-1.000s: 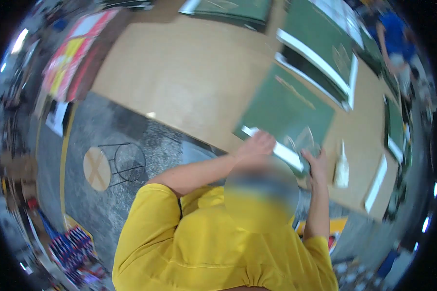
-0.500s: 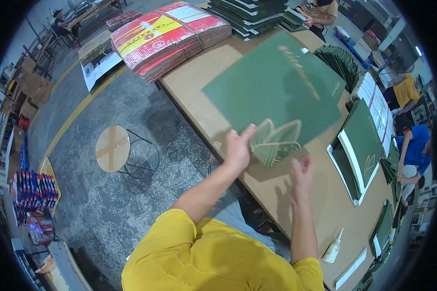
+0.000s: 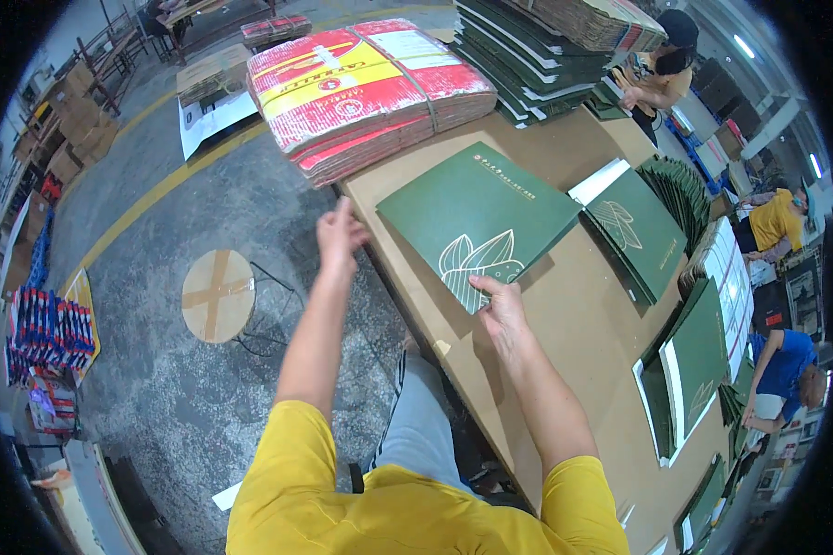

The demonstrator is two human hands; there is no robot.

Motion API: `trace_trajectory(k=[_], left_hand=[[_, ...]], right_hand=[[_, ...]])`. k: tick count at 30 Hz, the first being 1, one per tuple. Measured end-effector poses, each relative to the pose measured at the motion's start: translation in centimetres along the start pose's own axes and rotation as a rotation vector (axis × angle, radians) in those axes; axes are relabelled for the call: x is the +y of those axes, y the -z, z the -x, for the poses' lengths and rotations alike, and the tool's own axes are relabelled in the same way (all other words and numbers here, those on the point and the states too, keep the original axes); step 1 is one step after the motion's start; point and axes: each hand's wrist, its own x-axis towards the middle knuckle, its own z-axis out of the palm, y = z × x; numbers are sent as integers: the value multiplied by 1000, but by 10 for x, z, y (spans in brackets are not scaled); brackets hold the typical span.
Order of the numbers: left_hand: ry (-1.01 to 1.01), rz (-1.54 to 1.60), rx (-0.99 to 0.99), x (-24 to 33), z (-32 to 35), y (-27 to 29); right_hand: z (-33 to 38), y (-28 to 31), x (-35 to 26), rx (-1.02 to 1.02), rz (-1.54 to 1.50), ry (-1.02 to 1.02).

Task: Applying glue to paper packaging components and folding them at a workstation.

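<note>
My right hand (image 3: pixel 502 313) grips the near corner of a green folder (image 3: pixel 491 208), thumb on top. Pale gold leaf-like line drawings and a row of gold print mark its face. The folder is tilted over the table's left part, and its underside is hidden. Off the table's left edge, my left hand (image 3: pixel 340 239) is in the air with nothing in it, its fingers apart and slightly blurred. Beyond the held folder, to the right, more green folders (image 3: pixel 637 227) with a white edge lie on the table.
A strapped red-and-yellow bundle (image 3: pixel 370 92) sits at the table's far left corner, beside a tall stack of green folders (image 3: pixel 518 65). Green folders with white flaps (image 3: pixel 685 370) lie along the right side. A round stool (image 3: pixel 217 296) stands on the floor. Co-workers (image 3: pixel 662 74) are around the table.
The green folder was blurred and held between both hands; now only my right hand grips it. My left hand has let go and moved left and up. Green folders now lie at the far right.
</note>
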Motion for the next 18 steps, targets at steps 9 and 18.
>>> trace_trajectory(k=[9, 18], left_hand=[[78, 334, 30, 42, -76, -12], [1, 328, -24, 90, -79, -11]], right_hand=[[-19, -28, 29, 67, -45, -45], [-112, -112, 71, -40, -304, -144]])
